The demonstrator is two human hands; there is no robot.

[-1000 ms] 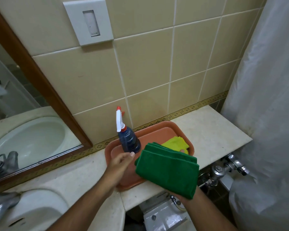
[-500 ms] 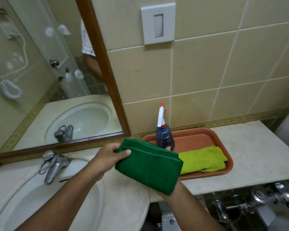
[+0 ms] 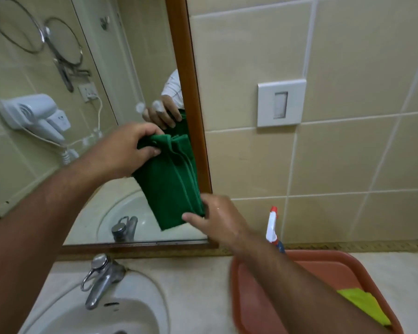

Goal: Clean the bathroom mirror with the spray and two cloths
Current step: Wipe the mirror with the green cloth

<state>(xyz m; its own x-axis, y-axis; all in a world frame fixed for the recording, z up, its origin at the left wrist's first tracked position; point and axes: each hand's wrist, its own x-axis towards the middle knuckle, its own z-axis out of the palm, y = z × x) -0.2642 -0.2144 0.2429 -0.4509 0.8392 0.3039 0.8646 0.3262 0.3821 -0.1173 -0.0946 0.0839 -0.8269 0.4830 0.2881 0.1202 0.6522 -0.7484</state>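
Note:
A folded green cloth [image 3: 170, 184] hangs upright in front of the wood-framed mirror [image 3: 87, 145], near its right edge. My left hand [image 3: 130, 147] grips the cloth's top corner. My right hand [image 3: 217, 219] pinches its lower edge. The spray bottle [image 3: 272, 229], white trigger with a red tip, stands at the back of the orange tray [image 3: 328, 268], mostly hidden behind my right forearm. A yellow-green cloth [image 3: 364, 306] lies in the tray at lower right.
A chrome tap [image 3: 100, 277] and white basin [image 3: 101, 314] sit below the mirror on the pale counter [image 3: 193, 285]. A white wall plate [image 3: 281, 102] is fixed on the beige tiles to the right. The mirror reflects a wall hair dryer.
Both hands have lifted the green cloth from above the counter up in front of the mirror and turned it upright. The view has swung up and left.

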